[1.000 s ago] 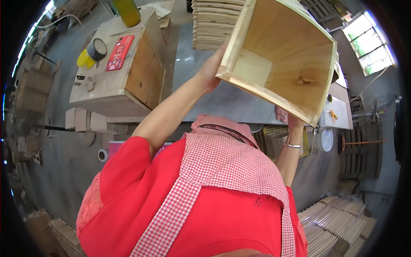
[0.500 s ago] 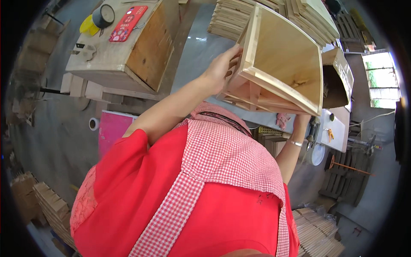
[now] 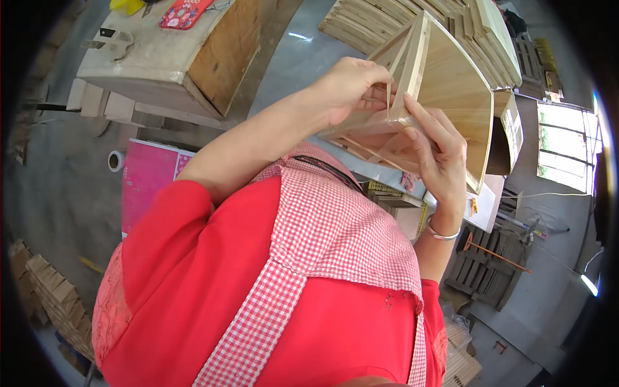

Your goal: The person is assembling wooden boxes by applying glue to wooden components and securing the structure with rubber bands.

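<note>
A pale wooden box [image 3: 451, 97] with an open front stands tilted before my chest. Its thick frame edges meet at a corner that faces me. My left hand [image 3: 354, 90] is at that corner from the left, its fingers curled around the edge strip. From the right, my right hand [image 3: 440, 145] pinches the same corner between thumb and fingers. The left fingertips are partly hidden behind the wood. What carries the box's weight below is not plain to see.
Stacks of wooden panels [image 3: 367, 26] lie beyond the box. At the left stands a workbench [image 3: 155, 48] with a red floral phone case [image 3: 184, 14] on it. A cardboard box [image 3: 506, 132] is at the right, near a white table [image 3: 487, 203]. A pink panel [image 3: 149, 171] is at left.
My right hand has moved from the box's lower right side to its near corner. My left hand has slid along to the same corner, and the box has turned.
</note>
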Demonstrator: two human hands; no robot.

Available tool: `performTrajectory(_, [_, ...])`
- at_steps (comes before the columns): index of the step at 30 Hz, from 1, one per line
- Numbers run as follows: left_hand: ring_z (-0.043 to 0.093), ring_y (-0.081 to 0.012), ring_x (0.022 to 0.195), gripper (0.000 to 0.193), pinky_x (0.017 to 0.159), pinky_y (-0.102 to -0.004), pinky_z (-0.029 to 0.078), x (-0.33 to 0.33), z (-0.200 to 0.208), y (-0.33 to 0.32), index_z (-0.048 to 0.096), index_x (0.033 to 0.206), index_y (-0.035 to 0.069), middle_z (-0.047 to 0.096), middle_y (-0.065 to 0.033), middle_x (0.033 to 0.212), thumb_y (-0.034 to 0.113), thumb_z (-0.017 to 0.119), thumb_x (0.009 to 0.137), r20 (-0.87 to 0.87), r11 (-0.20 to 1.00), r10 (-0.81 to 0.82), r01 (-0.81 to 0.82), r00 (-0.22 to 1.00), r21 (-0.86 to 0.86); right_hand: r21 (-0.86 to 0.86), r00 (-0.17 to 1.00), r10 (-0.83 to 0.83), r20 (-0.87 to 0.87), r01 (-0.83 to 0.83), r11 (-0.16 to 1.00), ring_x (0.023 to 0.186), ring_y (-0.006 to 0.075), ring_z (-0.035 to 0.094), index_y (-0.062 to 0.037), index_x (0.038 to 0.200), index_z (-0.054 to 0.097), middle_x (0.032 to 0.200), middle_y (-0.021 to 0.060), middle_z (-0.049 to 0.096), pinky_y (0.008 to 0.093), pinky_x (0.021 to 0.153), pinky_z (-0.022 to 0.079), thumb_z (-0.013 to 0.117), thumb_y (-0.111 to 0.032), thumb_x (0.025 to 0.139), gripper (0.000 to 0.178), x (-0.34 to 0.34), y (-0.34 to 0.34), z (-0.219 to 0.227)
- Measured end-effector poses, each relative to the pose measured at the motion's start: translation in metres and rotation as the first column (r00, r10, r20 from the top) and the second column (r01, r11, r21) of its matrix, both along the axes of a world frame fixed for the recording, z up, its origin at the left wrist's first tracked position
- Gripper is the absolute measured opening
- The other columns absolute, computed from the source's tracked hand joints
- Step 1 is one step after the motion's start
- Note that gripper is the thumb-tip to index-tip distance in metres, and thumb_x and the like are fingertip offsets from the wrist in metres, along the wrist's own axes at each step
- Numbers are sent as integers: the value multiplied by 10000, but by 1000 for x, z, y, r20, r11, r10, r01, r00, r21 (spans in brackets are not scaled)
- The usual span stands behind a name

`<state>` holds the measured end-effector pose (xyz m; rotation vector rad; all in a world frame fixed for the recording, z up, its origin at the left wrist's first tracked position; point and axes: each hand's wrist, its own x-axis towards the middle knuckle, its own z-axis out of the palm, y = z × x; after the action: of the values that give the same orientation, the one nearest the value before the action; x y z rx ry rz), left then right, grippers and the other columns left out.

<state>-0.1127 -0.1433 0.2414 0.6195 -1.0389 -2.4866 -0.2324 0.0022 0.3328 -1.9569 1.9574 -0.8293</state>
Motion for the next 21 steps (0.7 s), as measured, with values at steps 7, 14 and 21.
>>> performTrajectory(7, [570, -145, 797, 158, 798, -284, 468, 38, -36, 10, 588, 1087, 20, 562, -24, 844, 105, 557, 956, -291, 971, 167, -105, 942, 216, -19, 1000, -7, -22, 7, 1000, 706, 171, 589, -77, 1277, 661, 814, 94, 632, 266, 689, 486, 637, 51, 833, 463, -1, -1, -2])
performTrajectory(14, [578, -315, 770, 880, 767, -411, 474, 46, -48, 53, 52, 1582, 85, 562, -168, 876, 44, 562, 866, -82, 489, 109, -125, 991, -863, -9, 998, -46, -30, 46, 999, 726, 160, 592, -65, 1264, 668, 847, 94, 659, 257, 704, 484, 648, 35, 843, 434, -1, 0, -4])
performTrajectory(21, [558, -478, 1004, 966, 900, -516, 444, 37, -39, 83, -66, 1579, 108, 527, -325, 1096, -18, 523, 825, -147, 378, 73, -163, 986, -911, -51, 1000, -16, -26, 15, 999, 768, 151, 614, -41, 1266, 660, 853, 111, 670, 264, 742, 486, 658, 15, 853, 417, 0, -1, -6])
